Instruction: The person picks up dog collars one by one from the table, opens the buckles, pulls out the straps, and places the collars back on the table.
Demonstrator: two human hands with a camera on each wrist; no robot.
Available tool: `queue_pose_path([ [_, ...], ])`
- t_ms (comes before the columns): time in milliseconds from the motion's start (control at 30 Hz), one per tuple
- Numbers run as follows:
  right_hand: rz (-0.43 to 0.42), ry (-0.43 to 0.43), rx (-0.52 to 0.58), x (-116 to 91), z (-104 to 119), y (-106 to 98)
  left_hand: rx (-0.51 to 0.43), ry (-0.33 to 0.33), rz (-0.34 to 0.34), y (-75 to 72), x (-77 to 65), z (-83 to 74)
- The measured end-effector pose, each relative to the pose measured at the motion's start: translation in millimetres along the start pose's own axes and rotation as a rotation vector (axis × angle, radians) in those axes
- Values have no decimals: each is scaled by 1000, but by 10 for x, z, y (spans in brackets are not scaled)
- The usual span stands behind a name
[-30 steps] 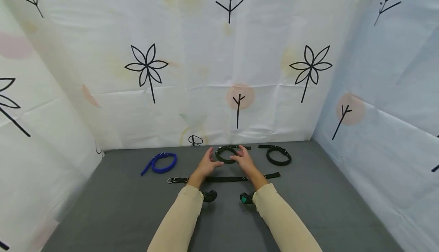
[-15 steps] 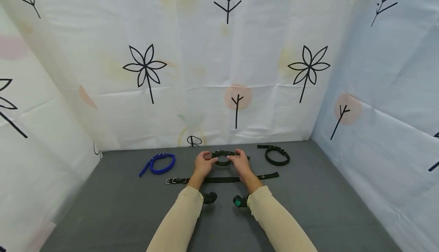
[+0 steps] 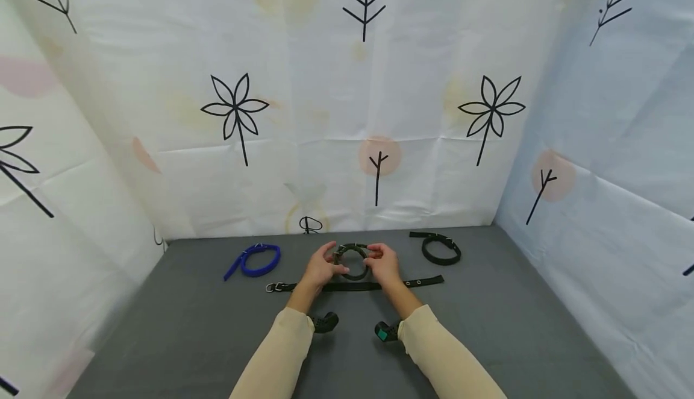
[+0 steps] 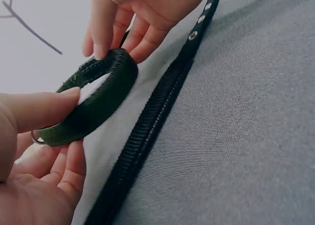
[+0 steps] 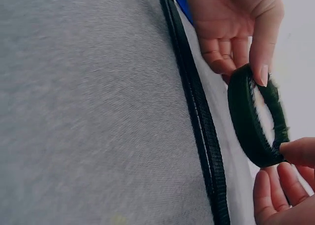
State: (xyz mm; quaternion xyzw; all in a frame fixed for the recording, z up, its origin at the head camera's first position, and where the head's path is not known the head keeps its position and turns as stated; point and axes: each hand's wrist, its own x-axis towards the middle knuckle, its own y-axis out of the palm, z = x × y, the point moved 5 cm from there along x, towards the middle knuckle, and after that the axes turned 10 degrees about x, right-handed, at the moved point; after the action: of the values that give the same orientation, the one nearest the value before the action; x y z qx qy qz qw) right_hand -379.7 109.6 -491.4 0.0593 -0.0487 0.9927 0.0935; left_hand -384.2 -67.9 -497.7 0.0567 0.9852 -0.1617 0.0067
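Between my two hands is a dark green collar, buckled into a ring. My left hand pinches its left side, thumb inside the loop and fingers outside, close to a metal ring. On the opposite side my right hand pinches the band between thumb and fingers. The loop is tipped up so its opening faces me in the head view. Just in front, a black collar lies stretched out flat, its buckle at the left and eyelets at the right; my forearms cross over its line.
A blue collar lies coiled on the grey table at the left. Another dark coiled collar lies at the back right. Patterned white cloth walls rise behind and at both sides.
Both hands have closed from around the green collar onto its sides. The collar has come up from lying at the back and is tilted toward me, slightly nearer.
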Motion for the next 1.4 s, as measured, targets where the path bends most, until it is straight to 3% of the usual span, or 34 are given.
queue_pose_path([
  [133, 33, -133, -87, -57, 63, -29, 18, 80, 114, 22, -104, -127],
  [233, 49, -195, -107, -110, 99, -44, 28, 126, 148, 37, -199, -217],
  [400, -10, -228, -78, -217, 167, -82, 40, 183, 112, 83, -341, -307],
  [533, -85, -231, -17, -311, 253, -111, 67, 243, 36, 130, -441, -358],
  [667, -57, -202, 13, -396, 379, -80, 182, 322, -48, 178, -548, -409],
  [767, -22, -188, -1, -451, 443, -70, 252, 372, -72, 214, -638, -434],
  [867, 1, -182, -19, -494, 479, -94, 253, 401, -56, 239, -707, -448],
  [1000, 44, -197, -59, -544, 501, -156, 232, 427, 16, 261, -759, -443],
  [1133, 95, -287, -96, -587, 523, -210, 224, 458, 75, 269, -786, -423],
  [1233, 140, -330, -91, -616, 566, -229, 304, 537, -27, 219, -803, -454],
  [1333, 213, -294, -81, -624, 594, -218, 512, 682, -236, 132, -835, -549],
  [1400, 267, -241, -74, -626, 597, -208, 653, 765, -339, 85, -856, -616],
])
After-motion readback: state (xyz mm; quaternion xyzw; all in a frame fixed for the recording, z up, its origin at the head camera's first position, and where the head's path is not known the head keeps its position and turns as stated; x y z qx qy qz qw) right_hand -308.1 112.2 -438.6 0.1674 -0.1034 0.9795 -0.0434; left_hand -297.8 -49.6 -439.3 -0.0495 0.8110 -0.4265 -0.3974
